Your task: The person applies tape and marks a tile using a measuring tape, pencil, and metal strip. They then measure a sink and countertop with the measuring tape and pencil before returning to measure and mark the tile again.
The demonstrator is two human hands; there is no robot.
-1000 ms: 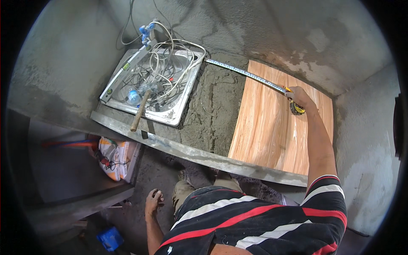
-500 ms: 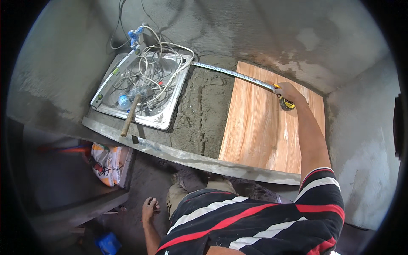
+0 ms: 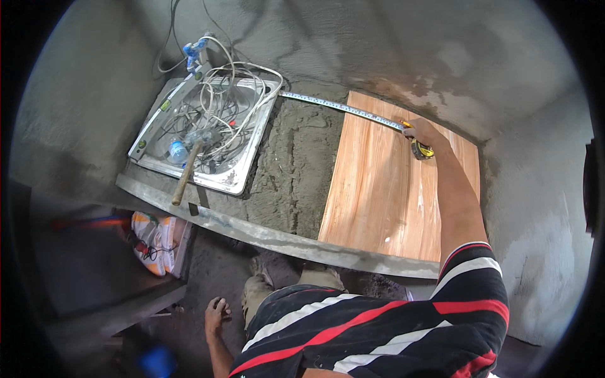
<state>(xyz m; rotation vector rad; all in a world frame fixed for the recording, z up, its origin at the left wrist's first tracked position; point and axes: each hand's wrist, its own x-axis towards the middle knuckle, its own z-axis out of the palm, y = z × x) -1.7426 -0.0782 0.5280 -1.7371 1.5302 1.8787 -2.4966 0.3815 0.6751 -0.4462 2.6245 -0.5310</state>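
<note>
My right hand (image 3: 421, 131) grips a yellow-and-black tape measure (image 3: 422, 151) over the right part of a wood-grain tile (image 3: 384, 189). From the case a pale tape blade (image 3: 343, 107) runs left across the tile and the grey mortar, its far end at the right rim of a white square sink (image 3: 237, 184). Low beside my body hangs my left hand (image 3: 217, 312), its fingers loosely bent and apart, with nothing visible in them. The tile lies on the counter bed, its near edge along the front ledge.
Inside the sink lie tangled cables (image 3: 217, 116), a plastic bottle (image 3: 178, 151) and a wooden-handled hammer (image 3: 187, 176). A spirit level (image 3: 165, 107) rests along its left side. Rough mortar (image 3: 287, 170) separates sink and tile. Below left are an orange-white sack (image 3: 154, 242) and a blurred blue object (image 3: 157, 361).
The whole view has shifted slightly, with the counter appearing a little further left. My right hand stays on the tape measure; my left hand still hangs low.
</note>
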